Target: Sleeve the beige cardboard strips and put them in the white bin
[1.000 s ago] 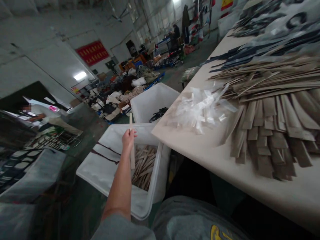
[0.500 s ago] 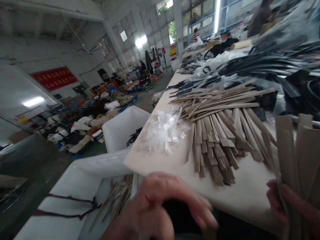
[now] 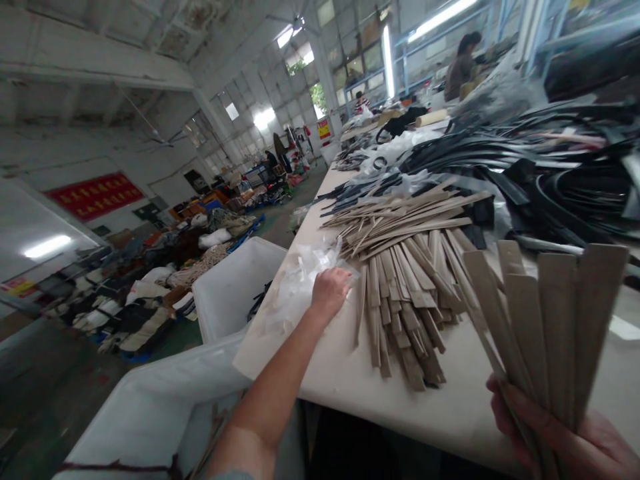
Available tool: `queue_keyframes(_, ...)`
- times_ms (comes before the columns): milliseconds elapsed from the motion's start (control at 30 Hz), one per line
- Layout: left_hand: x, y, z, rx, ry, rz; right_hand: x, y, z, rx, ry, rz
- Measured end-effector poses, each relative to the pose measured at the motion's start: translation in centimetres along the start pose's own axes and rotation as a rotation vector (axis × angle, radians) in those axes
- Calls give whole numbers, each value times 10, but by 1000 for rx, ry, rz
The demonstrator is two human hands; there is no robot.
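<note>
My left hand (image 3: 329,293) reaches out over the table onto a heap of small clear plastic bags (image 3: 300,283), its fingers curled down into them. At the lower right my right hand (image 3: 565,437) grips a fan of several flat tan strips (image 3: 545,320), held upright. A large pile of the same tan strips (image 3: 407,280) lies on the pale table (image 3: 350,373) between the two hands.
Two white plastic bins (image 3: 230,293) stand on the floor left of the table; the nearer bin (image 3: 145,420) holds tan strips. Black straps and cords (image 3: 550,173) cover the table's far side. People work at tables far behind. Goods clutter the floor at left.
My left hand let go of a single strip over the near bin, drew back, then reached onto the plastic bags. My head turned right, bringing my right hand and its strips into view.
</note>
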State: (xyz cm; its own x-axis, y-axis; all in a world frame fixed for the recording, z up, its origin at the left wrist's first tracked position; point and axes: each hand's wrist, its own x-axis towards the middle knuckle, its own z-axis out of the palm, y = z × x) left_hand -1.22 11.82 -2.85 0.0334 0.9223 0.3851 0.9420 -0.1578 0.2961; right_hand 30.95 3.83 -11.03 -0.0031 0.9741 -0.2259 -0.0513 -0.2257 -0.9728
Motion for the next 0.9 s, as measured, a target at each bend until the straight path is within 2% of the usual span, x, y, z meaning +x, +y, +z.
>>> queue_keyframes(67,15,-11,16,45,2,18,-1,2,-1,92,-141,239)
queue_keyframes(100,20,-14,22,69,6,32,-2,2,-1,115,-173,291)
queue_keyframes(200,28,-14,28,108,32,65,-8,-2,1,50,-211,202)
queue_keyframes(300,22,1,19,109,92,91,-12,-8,6,-13,-237,128)
queue_keyframes(400,-10,27,6,0,240,214,-12,-18,6,-46,-238,99)
queue_keyframes(500,-60,55,-1,-185,331,420,-12,-32,4,-73,-306,60)
queue_keyframes(567,-91,68,-1,-268,315,518,-15,-43,4,-74,-384,68)
queue_keyframes(667,-126,77,1,-321,280,566,-18,-61,11,-116,-562,133)
queue_keyframes(800,-149,76,0,-298,227,599,-19,-75,35,-188,-793,98)
queue_keyframes(900,-156,74,-4,-270,169,641,-17,-78,53,-238,-861,62)
